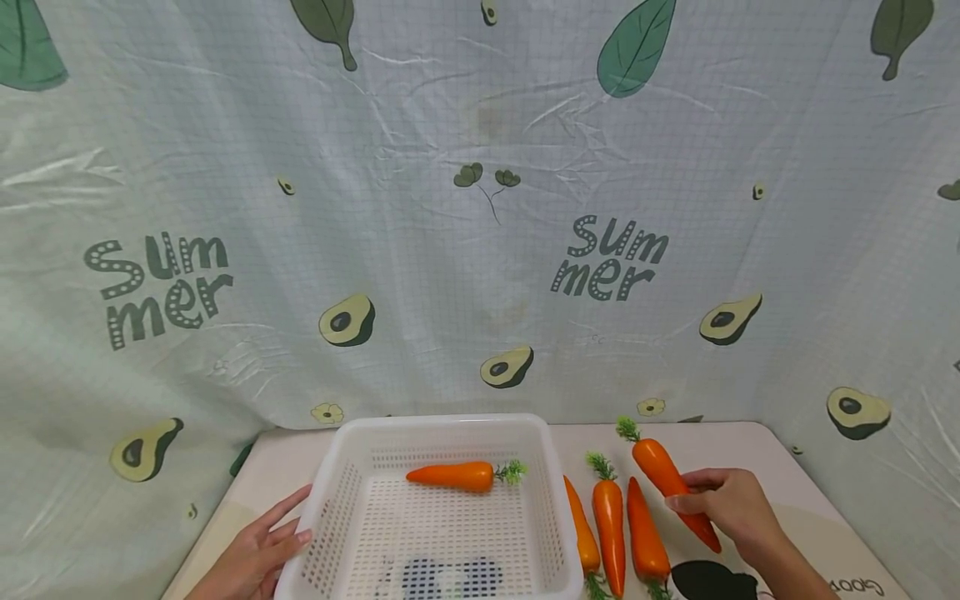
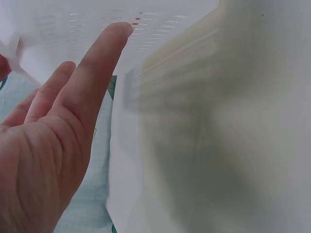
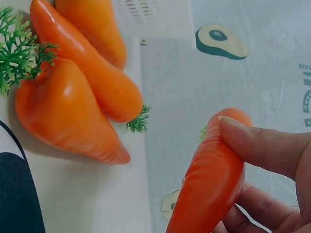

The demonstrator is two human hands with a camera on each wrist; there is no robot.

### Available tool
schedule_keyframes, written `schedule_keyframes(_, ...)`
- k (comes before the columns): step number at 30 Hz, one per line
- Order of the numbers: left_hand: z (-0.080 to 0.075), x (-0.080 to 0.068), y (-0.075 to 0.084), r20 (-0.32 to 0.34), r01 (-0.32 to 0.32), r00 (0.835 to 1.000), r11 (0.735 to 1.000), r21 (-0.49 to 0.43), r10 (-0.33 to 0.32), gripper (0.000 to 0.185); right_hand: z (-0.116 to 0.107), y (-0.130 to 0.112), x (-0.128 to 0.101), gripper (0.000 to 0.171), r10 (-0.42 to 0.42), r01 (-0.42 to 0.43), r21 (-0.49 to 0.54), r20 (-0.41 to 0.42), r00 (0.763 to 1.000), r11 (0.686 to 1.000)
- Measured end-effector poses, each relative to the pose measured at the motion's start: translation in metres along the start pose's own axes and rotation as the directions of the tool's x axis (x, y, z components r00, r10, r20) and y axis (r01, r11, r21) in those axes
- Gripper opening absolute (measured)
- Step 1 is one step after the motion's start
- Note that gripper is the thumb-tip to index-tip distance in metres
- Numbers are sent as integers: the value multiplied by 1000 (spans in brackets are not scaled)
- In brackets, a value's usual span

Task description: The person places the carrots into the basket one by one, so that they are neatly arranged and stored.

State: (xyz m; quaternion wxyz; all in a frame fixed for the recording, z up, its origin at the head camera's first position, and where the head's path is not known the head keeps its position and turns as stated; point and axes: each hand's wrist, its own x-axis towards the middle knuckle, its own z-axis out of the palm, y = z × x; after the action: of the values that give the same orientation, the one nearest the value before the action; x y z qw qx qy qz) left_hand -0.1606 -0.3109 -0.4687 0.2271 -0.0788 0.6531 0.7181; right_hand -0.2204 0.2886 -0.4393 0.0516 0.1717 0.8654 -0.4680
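A white plastic basket with slotted walls stands on the table. My left hand holds its left side, thumb at the rim and fingers stretched along the outer wall; the left wrist view shows those fingers against the slots. One orange toy carrot with green leaves lies inside the basket. My right hand pinches another carrot between thumb and fingers, tilted above the table, leaves pointing away. Between basket and right hand lie three more carrots side by side; the right wrist view shows these carrots close up.
A pale table with a dark printed figure and lettering lies under everything. Behind and beside it hangs a light curtain printed with avocados, leaves and words.
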Motion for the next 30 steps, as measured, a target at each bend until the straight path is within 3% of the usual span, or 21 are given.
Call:
schedule_keyframes(20, 1, -1, 0, -2, -15, 1000, 1000, -13, 15, 89, 7, -13, -3, 57, -35, 35, 8, 32, 999, 999)
schedule_keyframes(30, 2, 0, 0, -48, 7, 999, 1000, 0, -7, 90, 12, -20, -6, 53, -55, 55, 7, 46, 997, 998)
